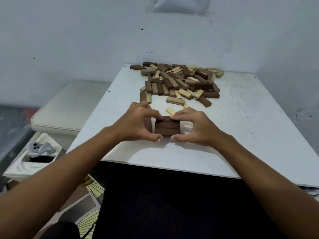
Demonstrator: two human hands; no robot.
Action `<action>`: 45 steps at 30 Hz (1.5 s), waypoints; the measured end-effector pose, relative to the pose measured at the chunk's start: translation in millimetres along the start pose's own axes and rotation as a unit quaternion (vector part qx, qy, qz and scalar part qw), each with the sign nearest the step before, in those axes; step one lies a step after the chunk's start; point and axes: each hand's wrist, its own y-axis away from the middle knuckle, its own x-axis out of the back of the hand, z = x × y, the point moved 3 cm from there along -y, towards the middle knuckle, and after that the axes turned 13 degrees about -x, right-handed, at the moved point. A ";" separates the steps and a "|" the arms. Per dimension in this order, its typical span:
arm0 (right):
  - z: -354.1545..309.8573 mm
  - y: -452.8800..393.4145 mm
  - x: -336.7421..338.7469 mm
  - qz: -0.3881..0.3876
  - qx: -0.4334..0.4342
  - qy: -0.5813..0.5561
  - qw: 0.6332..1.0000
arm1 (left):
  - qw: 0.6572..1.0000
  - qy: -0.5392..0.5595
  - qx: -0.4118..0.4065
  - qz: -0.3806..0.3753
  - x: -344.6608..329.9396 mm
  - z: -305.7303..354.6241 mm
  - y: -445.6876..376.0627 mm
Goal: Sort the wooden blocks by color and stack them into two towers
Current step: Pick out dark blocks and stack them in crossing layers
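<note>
Nearest, on the white tabletop (224,135): dark tower base (167,127), one layer of three dark brown blocks laid side by side, possibly more beneath; cannot tell. Left hand (138,125) and right hand (193,127) flank this base, thumbs at its near edge, fingertips curled onto its far top edge, pinching and squaring the layer. Step in hand, by judgement: aligning the first dark tower. Just beyond the base: stray pale block (170,111). Farther beyond: mixed pile (179,81) of dark and pale blocks, unsorted. Next move likely calls for releasing the base and fetching dark blocks for a crosswise layer.
</note>
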 end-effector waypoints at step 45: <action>-28.7 -68.8 -57.9 -0.079 0.026 -0.022 0.996 | 0.989 0.066 0.123 0.044 23.5 -61.3 53.4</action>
